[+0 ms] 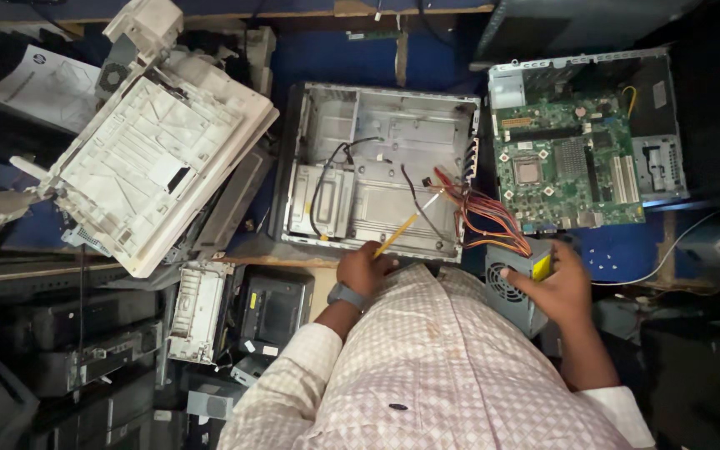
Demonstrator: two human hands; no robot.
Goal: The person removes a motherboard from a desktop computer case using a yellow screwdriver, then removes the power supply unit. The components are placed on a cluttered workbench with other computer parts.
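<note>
Power supply unit [517,292], a grey metal box with a round fan grille, sits outside the computer case in the right hand [558,287], which is closed around its upper corner near the worktop's front edge. Its bundle of red, orange and yellow wires [485,215] runs back to the right wall of the open desktop case [381,167], so the unit looks lifted free but, as far as I can judge, not yet untangled from the chassis. The left hand [363,268] is wrapped around a yellow-handled screwdriver [406,223] whose tip lies over the case floor. That case is largely stripped, with a few black cables left inside. A second chassis with a green motherboard [564,162] lies to the right; a white printer shell [156,158] rests to the left.
</note>
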